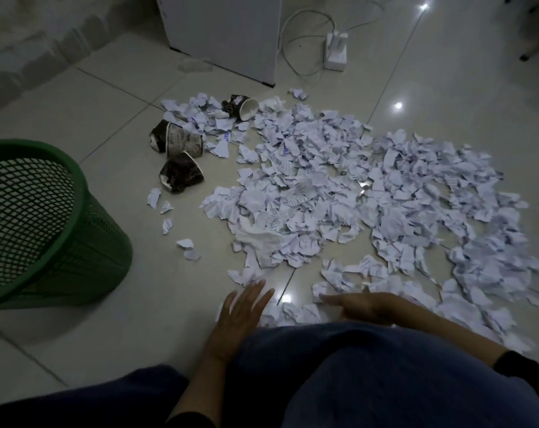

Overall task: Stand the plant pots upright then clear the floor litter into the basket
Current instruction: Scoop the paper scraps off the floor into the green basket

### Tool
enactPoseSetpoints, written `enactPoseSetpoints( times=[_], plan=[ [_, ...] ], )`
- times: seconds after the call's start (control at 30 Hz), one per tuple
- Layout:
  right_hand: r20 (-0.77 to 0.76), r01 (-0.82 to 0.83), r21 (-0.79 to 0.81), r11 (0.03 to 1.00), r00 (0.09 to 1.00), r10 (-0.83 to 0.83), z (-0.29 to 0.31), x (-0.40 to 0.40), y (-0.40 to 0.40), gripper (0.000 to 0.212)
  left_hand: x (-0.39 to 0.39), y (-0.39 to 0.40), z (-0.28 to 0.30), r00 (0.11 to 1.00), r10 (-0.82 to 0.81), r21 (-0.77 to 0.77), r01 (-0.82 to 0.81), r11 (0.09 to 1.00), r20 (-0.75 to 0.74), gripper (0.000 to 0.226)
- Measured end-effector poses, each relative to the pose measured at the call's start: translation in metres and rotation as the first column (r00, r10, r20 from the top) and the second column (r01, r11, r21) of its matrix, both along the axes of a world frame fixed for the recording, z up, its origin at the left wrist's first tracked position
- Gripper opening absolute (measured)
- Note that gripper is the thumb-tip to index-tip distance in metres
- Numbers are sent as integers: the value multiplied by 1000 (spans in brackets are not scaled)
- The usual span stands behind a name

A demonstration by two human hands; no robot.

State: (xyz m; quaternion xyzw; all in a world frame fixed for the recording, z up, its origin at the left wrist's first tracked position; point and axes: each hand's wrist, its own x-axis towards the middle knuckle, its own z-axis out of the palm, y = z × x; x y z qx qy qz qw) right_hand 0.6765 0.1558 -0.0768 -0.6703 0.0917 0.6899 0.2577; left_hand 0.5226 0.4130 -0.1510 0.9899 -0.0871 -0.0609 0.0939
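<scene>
- Both hands, left hand [242, 313] and right hand [359, 307], are held flat with straight fingers, gripping nothing
- Paper litter [348, 196] is spread above them at centre right; the basket [76, 180] stands at left, nearer the left hand

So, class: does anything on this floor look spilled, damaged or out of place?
Yes. Torn paper scraps are strewn across the tiles, and crushed paper cups lie on their sides beside them. The green basket leans tilted.
</scene>
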Motion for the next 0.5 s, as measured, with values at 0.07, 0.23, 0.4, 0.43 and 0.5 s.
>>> enactPoseSetpoints(
  times=[0.07, 0.23, 0.4, 0.43, 0.5],
  plan=[
    [92, 30, 16, 999, 995, -32, 0, -24, 5, 62, -10, -6, -5, 990, -136, 28, 137, 990, -48, 65],
    [51, 69, 112, 991, 996, -76, -10, -22, 8, 92, -1, -42, 2, 998, -23, -84, 18, 996, -65, 73],
    [430, 199, 368, 908, 829, -357, 10, 1, 8, 60, 61, -42, 15, 976, 214, -113, -218, 970, -40, 80],
    [414, 245, 416, 876, 807, -422, 11, 4, 3, 61, 69, -40, 19, 967, 252, -143, -256, 956, -45, 81],
    [228, 317, 414, 853, 871, -435, 10, 5, -6, 70, 76, -36, 24, 967, 256, -199, -253, 947, -7, 83]
  ],
)
